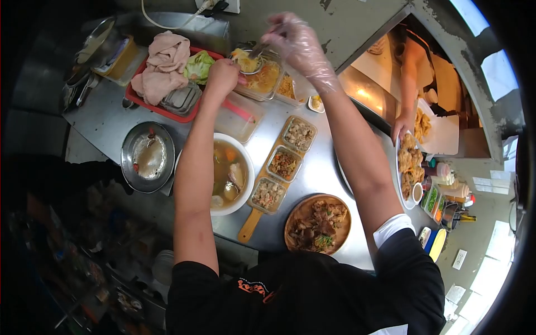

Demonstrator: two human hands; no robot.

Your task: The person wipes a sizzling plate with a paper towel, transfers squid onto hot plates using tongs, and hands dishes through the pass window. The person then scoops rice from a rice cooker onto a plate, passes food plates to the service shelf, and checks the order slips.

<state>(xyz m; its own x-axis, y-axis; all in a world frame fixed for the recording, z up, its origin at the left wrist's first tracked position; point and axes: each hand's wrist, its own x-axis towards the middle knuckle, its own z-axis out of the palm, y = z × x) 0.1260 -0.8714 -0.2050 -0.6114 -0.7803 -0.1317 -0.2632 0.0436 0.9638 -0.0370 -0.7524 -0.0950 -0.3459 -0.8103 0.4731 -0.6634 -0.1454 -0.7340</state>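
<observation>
My left hand (pixel 223 80) is closed at the rim of a small round metal bowl (pixel 258 69) that holds pale yellow shreds (pixel 243 59). Over that bowl, my right hand (pixel 290 40), in a clear plastic glove, grips a metal utensil (pixel 259 49); motion blur hides its exact kind. Just below the bowl is a clear container of yellowish shredded food (pixel 264 81). Left of my left hand, green lettuce leaves (pixel 199 67) and a pink cloth (pixel 167 53) lie in a red tray (pixel 190 117).
Three small food dishes (pixel 285 163) stand on a wooden board (pixel 249 225). Nearby are a white soup bowl (pixel 250 167), a wooden plate of meat (pixel 291 228) and a metal pan (pixel 129 151). At right, another person's hand (pixel 403 124) touches a platter of fried food (pixel 411 162).
</observation>
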